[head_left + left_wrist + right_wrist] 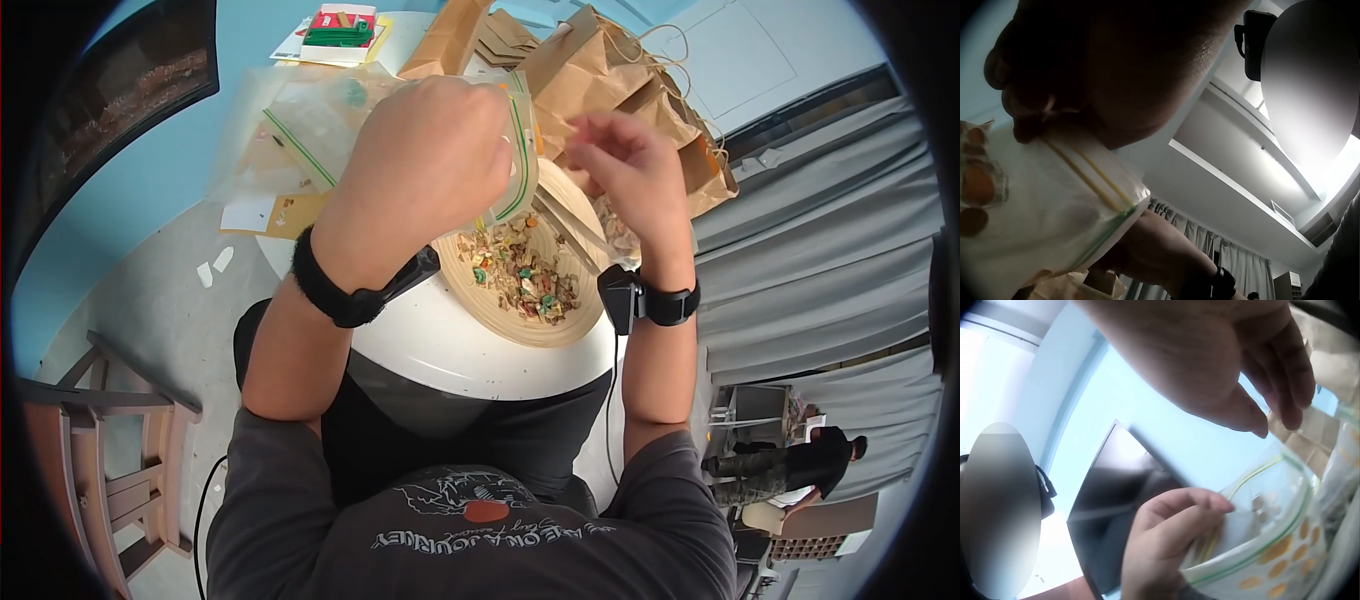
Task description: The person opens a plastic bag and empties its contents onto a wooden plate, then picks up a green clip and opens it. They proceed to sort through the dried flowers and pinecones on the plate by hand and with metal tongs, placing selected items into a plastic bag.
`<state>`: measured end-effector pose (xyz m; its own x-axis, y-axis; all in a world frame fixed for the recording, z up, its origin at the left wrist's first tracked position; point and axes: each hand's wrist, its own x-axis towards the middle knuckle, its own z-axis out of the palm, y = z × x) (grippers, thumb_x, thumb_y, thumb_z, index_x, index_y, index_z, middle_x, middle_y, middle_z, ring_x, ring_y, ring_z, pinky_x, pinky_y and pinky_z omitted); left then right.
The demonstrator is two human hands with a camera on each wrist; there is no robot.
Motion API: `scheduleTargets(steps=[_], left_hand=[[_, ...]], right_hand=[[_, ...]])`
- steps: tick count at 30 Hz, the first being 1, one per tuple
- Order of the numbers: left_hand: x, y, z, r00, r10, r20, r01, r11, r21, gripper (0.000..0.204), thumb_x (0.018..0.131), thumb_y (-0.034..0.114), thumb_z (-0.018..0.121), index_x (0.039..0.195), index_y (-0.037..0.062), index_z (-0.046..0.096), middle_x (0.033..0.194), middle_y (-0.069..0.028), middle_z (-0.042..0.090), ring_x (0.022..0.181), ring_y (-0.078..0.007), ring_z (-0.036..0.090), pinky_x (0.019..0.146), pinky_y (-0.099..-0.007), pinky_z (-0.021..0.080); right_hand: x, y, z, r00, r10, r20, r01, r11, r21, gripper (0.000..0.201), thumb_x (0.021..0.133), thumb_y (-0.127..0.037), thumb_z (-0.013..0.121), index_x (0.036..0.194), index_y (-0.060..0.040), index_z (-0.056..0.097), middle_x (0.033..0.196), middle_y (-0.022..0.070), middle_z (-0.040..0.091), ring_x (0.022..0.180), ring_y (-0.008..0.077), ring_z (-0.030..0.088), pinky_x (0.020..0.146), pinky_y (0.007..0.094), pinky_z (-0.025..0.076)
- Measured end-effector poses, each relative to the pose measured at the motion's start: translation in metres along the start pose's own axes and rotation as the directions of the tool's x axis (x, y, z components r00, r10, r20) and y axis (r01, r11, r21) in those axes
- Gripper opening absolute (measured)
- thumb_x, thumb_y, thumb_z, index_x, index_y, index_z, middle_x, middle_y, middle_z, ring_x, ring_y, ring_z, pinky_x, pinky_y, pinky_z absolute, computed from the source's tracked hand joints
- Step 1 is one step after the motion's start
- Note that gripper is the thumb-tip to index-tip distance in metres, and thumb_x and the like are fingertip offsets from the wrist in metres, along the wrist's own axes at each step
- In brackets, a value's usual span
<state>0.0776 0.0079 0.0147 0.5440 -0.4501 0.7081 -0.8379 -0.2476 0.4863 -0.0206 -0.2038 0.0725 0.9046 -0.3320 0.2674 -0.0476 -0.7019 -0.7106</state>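
My left hand [430, 150] grips the rim of a clear zip bag [1288, 556] with green and yellow seal lines and orange spots. In the right wrist view its mouth gapes, and small pale bits show inside. My right hand [637, 175] hovers beside the bag, fingers loosely bent and thumb apart; nothing shows between the fingertips. Below both hands, a round wooden plate [500, 325] bears a heap of dried, shredded bits [525, 275] in brown, yellow and green. A long two-armed tool resembling tongs [572, 215] lies across the plate's far side.
More clear zip bags [290, 125] lie to the left on the white table [430, 355]. Brown paper bags [600, 75] stand at the back right. A red-and-white box [340, 30] with green items sits at the back left. Another person [800, 465] is far off to the right.
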Motion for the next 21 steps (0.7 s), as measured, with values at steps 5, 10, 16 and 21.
scheduleTargets(steps=[5, 10, 16, 21], left_hand=[[0.003, -0.002, -0.001, 0.999, -0.044, 0.018, 0.044, 0.999, 0.004, 0.014, 0.086, 0.008, 0.061, 0.081, -0.0050, 0.066, 0.080, -0.0257, 0.067, 0.078, -0.0458, 0.066, 0.071, -0.0519, 0.052], [0.002, 0.001, 0.002, 0.999, -0.022, 0.039, 0.022, 1.000, 0.015, 0.014, 0.086, 0.008, 0.061, 0.082, -0.0050, 0.066, 0.080, -0.0262, 0.067, 0.078, -0.0462, 0.066, 0.072, -0.0522, 0.052], [0.002, 0.001, 0.011, 1.000, 0.005, 0.017, -0.006, 1.000, 0.028, 0.016, 0.087, 0.009, 0.061, 0.082, -0.0053, 0.067, 0.082, -0.0268, 0.068, 0.079, -0.0470, 0.066, 0.074, -0.0532, 0.053], [0.002, 0.008, 0.010, 0.997, 0.012, 0.073, -0.015, 0.999, 0.040, 0.016, 0.087, 0.010, 0.062, 0.082, -0.0050, 0.067, 0.081, -0.0270, 0.068, 0.080, -0.0472, 0.066, 0.074, -0.0537, 0.053]], right_hand=[[-0.007, 0.084, 0.021, 0.942, 0.013, 0.334, 0.135, 0.900, -0.415, 0.027, 0.081, -0.006, 0.080, 0.108, -0.0022, 0.079, 0.086, 0.0126, 0.076, 0.079, 0.0242, 0.074, 0.074, 0.0369, 0.057], [-0.008, 0.101, 0.037, 0.907, 0.044, 0.419, 0.164, 0.880, -0.446, 0.021, 0.080, -0.006, 0.080, 0.101, -0.0020, 0.078, 0.084, 0.0151, 0.075, 0.077, 0.0293, 0.072, 0.075, 0.0381, 0.056], [-0.007, 0.113, 0.026, 0.905, 0.085, 0.418, 0.083, 0.925, -0.370, 0.016, 0.080, -0.007, 0.081, 0.094, -0.0013, 0.076, 0.081, 0.0136, 0.075, 0.076, 0.0278, 0.072, 0.073, 0.0387, 0.055], [-0.007, 0.068, -0.003, 0.976, 0.060, 0.211, 0.025, 0.925, -0.380, 0.013, 0.087, -0.008, 0.081, 0.093, 0.0011, 0.075, 0.081, 0.0097, 0.076, 0.075, 0.0178, 0.071, 0.067, 0.0345, 0.055]])
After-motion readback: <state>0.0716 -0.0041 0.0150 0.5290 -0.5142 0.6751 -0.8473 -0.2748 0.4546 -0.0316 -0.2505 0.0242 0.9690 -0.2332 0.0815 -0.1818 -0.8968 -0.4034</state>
